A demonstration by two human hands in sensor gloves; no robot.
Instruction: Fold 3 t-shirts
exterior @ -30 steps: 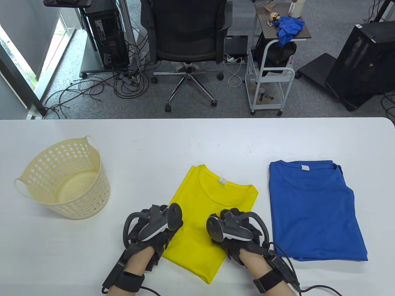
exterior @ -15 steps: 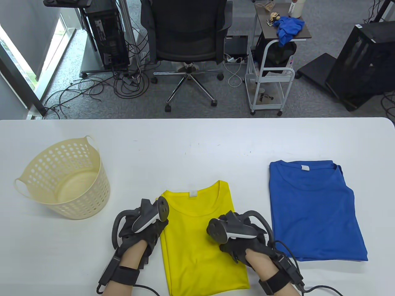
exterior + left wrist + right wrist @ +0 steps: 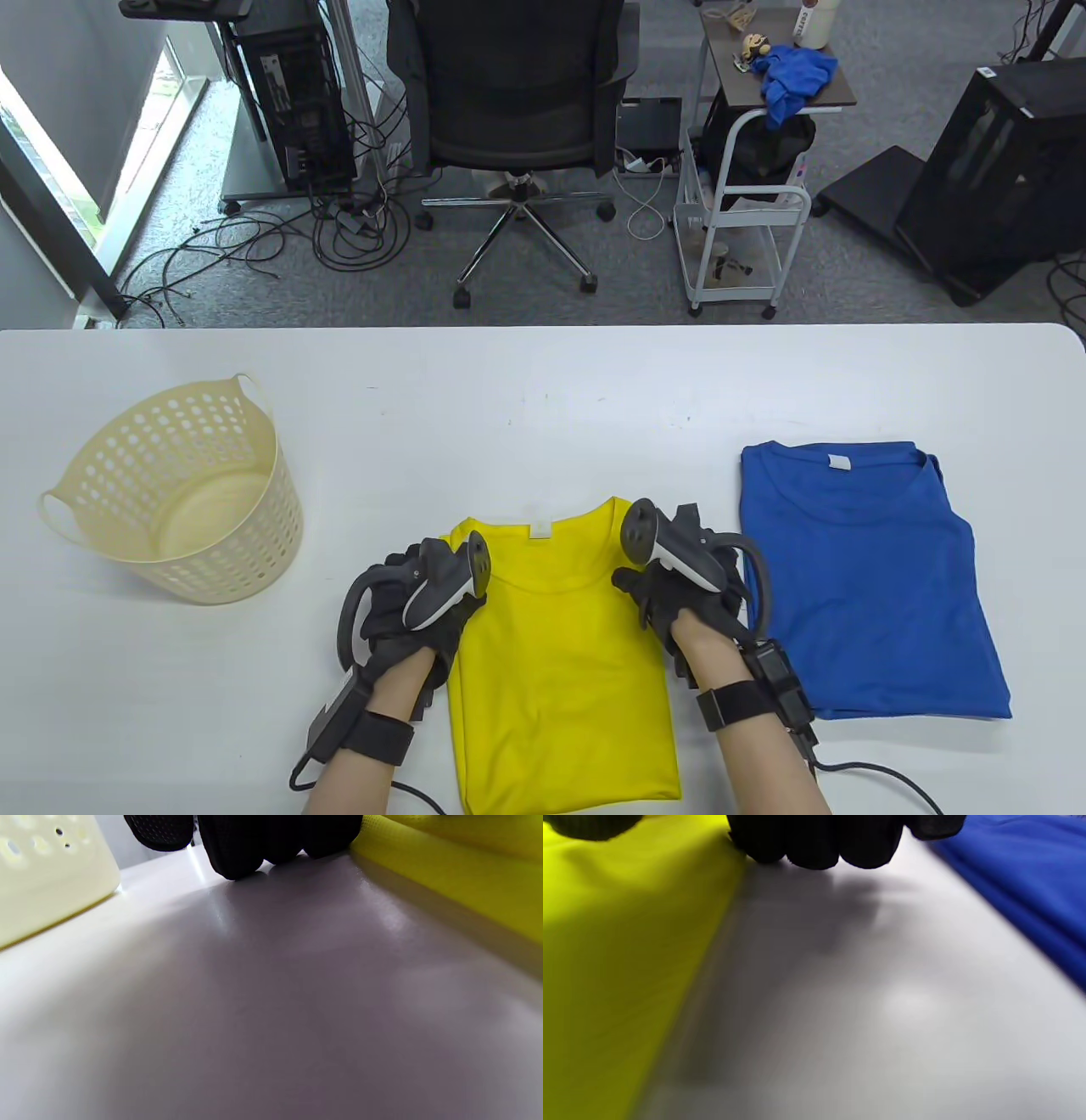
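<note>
We see a yellow t-shirt (image 3: 564,679) lying flat on the white table (image 3: 509,399), folded into a tall narrow rectangle with its sleeves out of sight, neckline and small white tag at the far end, its near end at the table's near edge. Right of the yellow t-shirt and apart from it, with bare tabletop between them, lies a blue t-shirt (image 3: 865,586), also flat and folded into a rectangle, collar and white tag at its far end, its right edge slanting outward toward the near side. We only find these two shirts on the table.
</note>
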